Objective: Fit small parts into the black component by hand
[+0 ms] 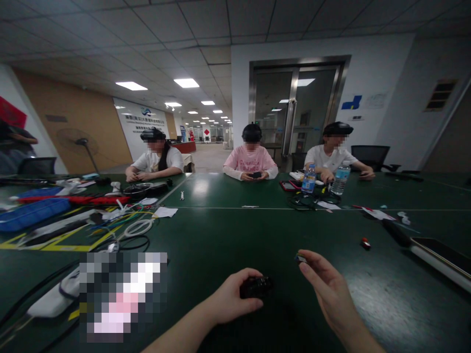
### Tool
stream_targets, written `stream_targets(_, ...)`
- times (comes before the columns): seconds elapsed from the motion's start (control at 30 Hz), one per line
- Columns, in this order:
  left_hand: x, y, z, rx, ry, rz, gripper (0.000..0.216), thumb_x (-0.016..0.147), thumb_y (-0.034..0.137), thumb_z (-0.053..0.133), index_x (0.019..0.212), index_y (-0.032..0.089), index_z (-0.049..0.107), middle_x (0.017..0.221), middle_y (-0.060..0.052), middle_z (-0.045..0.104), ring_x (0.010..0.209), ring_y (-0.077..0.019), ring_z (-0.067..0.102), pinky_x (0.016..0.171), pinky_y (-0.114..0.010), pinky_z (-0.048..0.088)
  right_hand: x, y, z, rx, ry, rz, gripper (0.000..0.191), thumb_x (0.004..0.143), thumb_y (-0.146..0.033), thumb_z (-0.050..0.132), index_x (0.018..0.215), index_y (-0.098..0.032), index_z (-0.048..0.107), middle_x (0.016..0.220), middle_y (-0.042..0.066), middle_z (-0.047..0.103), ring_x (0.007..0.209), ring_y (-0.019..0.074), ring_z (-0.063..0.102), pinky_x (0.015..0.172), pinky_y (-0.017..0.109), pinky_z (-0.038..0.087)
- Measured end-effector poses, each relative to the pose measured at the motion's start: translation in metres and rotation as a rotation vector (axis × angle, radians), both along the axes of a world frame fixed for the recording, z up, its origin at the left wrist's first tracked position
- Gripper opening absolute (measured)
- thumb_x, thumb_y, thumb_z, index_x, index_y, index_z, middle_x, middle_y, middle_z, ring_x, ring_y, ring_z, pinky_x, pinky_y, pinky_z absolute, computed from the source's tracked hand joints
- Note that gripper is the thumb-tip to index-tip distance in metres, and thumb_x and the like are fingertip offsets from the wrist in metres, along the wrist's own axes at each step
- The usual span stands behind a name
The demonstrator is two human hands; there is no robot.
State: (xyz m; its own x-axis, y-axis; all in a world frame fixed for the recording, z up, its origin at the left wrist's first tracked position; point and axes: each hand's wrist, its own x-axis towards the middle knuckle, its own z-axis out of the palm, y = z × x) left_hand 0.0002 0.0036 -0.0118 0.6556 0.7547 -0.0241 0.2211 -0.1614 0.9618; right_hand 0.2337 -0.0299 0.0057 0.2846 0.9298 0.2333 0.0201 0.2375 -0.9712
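A black, rounded object [262, 286] sits low and central on a dark green surface [221, 233]; every place here is told from it. The left hand [235, 297] grasps its left end, fingers over the far side and thumb along the near side. Whether the object rests on the surface or is lifted is unclear. To its right and slightly beyond, the right hand [329, 285] pinches a small piece [301, 258] between thumb and fingertips, well apart from the black object; the piece is too small to identify.

Farther right of the black object lie a small red item [365, 243] and a dark-faced flat device [445, 252]. To its left are a white power strip [51, 299], coiled white cable [138, 227] and, farther off, a blue tray [35, 215]. Beyond it, to the right, stand two plastic bottles [341, 179]. Across from it sit three people [251, 162] wearing headsets.
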Motion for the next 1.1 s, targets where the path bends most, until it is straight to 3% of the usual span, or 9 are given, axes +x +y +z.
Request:
stream_targets(0.43,0.001,0.0,0.002,0.06,0.026,0.003,0.049,0.071,0.016,0.07,0.117,0.02,0.053,0.106,-0.004,0.06,0.095,-0.0202,0.057,0.085,-0.033,0.046,-0.018,-0.002,-0.005,-0.107,-0.307,0.204,0.028,0.069,-0.036,0.069,0.094,-0.023,0.071,0.094,0.006,0.071,0.09,0.0243,0.063,0.084,0.038,0.05)
stream_targets(0.63,0.002,0.0,0.0,0.094,0.007,-0.001,0.047,0.07,0.017,0.07,0.115,0.019,0.054,0.106,-0.004,0.061,0.096,-0.021,0.058,0.085,-0.034,0.046,-0.03,-0.008,0.0,-0.062,-0.41,0.286,0.019,0.072,-0.031,0.066,0.088,-0.023,0.071,0.099,0.006,0.067,0.099,0.0249,0.06,0.092,0.04,0.045)
stream_targets(0.8,0.002,0.0,0.001,0.113,0.001,-0.004,0.048,0.071,0.019,0.069,0.116,0.018,0.054,0.106,-0.005,0.061,0.094,-0.0211,0.058,0.083,-0.033,0.046,-0.032,-0.007,-0.008,-0.08,-0.463,0.339,0.017,0.074,-0.026,0.065,0.091,-0.027,0.071,0.109,0.005,0.062,0.108,0.0251,0.056,0.099,0.042,0.039)
stream_targets(1.1,0.002,-0.002,0.001,0.139,0.028,0.008,0.045,0.072,0.021,0.068,0.115,0.017,0.055,0.106,-0.005,0.06,0.095,-0.0216,0.057,0.085,-0.034,0.045,-0.034,-0.006,-0.014,-0.122,-0.515,0.413,0.02,0.074,-0.02,0.064,0.092,-0.028,0.07,0.111,0.004,0.061,0.108,0.0239,0.056,0.097,0.04,0.041)
